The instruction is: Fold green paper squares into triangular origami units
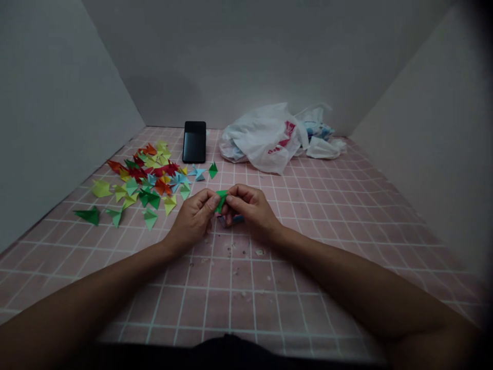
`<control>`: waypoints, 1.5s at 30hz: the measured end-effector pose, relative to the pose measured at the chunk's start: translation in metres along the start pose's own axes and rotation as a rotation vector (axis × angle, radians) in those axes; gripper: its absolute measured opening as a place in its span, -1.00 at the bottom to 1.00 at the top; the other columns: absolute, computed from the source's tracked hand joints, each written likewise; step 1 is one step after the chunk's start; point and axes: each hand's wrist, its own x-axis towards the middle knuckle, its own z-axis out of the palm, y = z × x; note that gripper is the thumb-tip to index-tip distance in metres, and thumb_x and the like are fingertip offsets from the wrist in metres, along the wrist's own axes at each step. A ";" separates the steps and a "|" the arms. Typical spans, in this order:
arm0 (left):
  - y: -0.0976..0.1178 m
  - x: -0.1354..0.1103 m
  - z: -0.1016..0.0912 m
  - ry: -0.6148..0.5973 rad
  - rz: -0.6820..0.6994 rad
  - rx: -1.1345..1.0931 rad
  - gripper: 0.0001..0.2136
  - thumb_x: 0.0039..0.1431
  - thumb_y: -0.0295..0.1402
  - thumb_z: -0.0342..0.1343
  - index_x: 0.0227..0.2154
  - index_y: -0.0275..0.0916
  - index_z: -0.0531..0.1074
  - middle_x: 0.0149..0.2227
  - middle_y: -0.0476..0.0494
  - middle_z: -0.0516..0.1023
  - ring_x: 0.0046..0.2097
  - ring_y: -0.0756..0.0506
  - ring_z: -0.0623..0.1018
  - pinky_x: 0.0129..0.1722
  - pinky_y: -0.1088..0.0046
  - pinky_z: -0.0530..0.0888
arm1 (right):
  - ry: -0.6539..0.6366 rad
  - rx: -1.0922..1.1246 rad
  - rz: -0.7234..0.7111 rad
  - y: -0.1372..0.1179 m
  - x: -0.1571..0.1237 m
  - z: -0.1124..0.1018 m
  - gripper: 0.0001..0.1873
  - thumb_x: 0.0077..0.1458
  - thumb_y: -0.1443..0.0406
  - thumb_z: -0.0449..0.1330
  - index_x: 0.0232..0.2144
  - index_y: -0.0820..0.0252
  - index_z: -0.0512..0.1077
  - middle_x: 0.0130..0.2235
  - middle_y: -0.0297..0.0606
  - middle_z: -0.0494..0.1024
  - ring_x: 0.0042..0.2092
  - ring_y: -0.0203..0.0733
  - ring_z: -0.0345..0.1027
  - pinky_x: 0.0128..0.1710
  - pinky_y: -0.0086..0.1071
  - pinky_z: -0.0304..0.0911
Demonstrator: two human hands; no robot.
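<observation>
A small green folded paper piece (221,199) is pinched between both hands over the pink tiled floor (308,231). My left hand (194,218) grips its left side with fingers curled. Thumb and fingers of my right hand (250,208) hold its right side. A bluish scrap (235,220) lies on the floor under my right hand. To the left spreads a pile of folded paper triangles (148,177) in red, yellow, green, orange and light blue.
A black phone (194,141) lies flat near the back wall. White plastic bags (269,136) with red print sit at the back right. Grey walls close in on the left, back and right. Small crumbs dot the tiles before me.
</observation>
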 end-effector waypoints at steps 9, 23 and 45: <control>-0.002 0.002 0.001 -0.024 -0.097 -0.185 -0.64 0.20 0.01 0.20 -0.41 -0.17 0.30 -0.58 0.14 0.33 -0.67 0.10 0.25 -0.70 0.57 0.26 | -0.021 -0.005 -0.011 -0.001 0.002 -0.001 -0.74 0.10 0.13 0.33 -0.39 0.18 0.42 -0.47 -0.39 0.56 -0.54 -0.38 0.40 -0.51 -0.46 0.34; -0.003 0.002 0.000 -0.039 -0.077 -0.148 -0.66 0.24 -0.02 0.17 -0.42 -0.19 0.33 -0.59 0.13 0.33 -0.67 0.10 0.28 -0.69 0.59 0.27 | -0.008 -0.014 -0.010 0.001 0.002 -0.001 -0.77 0.12 0.17 0.29 -0.42 0.18 0.40 -0.47 -0.39 0.55 -0.54 -0.39 0.40 -0.52 -0.46 0.32; -0.001 0.002 -0.001 -0.014 0.088 0.056 -0.72 0.33 -0.14 0.07 -0.43 -0.21 0.34 -0.63 0.13 0.32 -0.67 0.08 0.29 -0.69 0.58 0.20 | 0.002 0.000 -0.010 0.001 0.001 -0.001 -0.77 0.15 0.16 0.25 -0.43 0.19 0.42 -0.50 -0.39 0.55 -0.55 -0.37 0.39 -0.51 -0.45 0.33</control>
